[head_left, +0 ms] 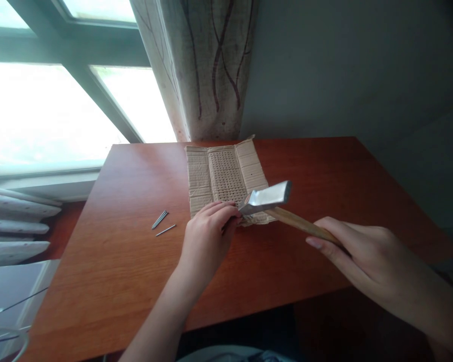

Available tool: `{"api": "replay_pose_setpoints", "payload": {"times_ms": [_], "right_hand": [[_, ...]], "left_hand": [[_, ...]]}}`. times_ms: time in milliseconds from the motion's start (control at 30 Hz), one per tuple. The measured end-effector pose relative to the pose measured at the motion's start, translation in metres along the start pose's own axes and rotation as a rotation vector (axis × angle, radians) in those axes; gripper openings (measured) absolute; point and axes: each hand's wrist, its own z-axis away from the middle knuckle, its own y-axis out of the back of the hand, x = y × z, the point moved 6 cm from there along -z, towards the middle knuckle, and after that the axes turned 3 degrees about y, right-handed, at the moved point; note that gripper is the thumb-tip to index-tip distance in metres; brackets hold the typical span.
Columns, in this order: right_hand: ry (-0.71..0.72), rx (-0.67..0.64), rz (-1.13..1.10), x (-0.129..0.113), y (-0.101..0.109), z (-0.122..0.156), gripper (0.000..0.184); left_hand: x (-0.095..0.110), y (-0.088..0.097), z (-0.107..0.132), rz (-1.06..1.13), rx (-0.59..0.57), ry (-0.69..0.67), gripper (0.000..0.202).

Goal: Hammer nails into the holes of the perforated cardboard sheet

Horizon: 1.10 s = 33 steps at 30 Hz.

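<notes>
A flat piece of cardboard (226, 173) with rows of small holes lies on the red-brown table (136, 261). My right hand (355, 251) grips the wooden handle of a hammer (272, 198), whose metal head hangs just over the cardboard's near edge. My left hand (207, 236) rests at that same edge, fingers pinched together under the hammer head. What they pinch is hidden. Loose nails (162, 223) lie on the table to the left of my left hand.
A patterned curtain (207, 70) hangs behind the table against a grey wall. A bright window (53, 110) fills the left. White slats (11, 221) and thin cables sit low at the left, beyond the table edge.
</notes>
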Motion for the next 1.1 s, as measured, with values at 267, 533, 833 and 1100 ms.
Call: {"api": "replay_pose_setpoints", "payload": {"times_ms": [267, 533, 833, 1100], "right_hand": [[-0.011, -0.047, -0.008, 0.002, -0.007, 0.003, 0.028], [-0.003, 0.007, -0.004, 0.001, -0.003, 0.000, 0.029], [-0.017, 0.024, -0.010, 0.003, -0.006, -0.001, 0.027], [-0.026, 0.052, -0.052, 0.003, -0.006, 0.001, 0.027]], "left_hand": [[0.000, 0.001, -0.001, -0.001, -0.002, -0.002, 0.011], [-0.001, 0.002, -0.002, 0.031, -0.034, 0.036, 0.014], [0.000, 0.004, -0.003, 0.093, -0.086, 0.041, 0.015], [0.007, 0.011, 0.004, -0.037, -0.013, -0.154, 0.015]]}}
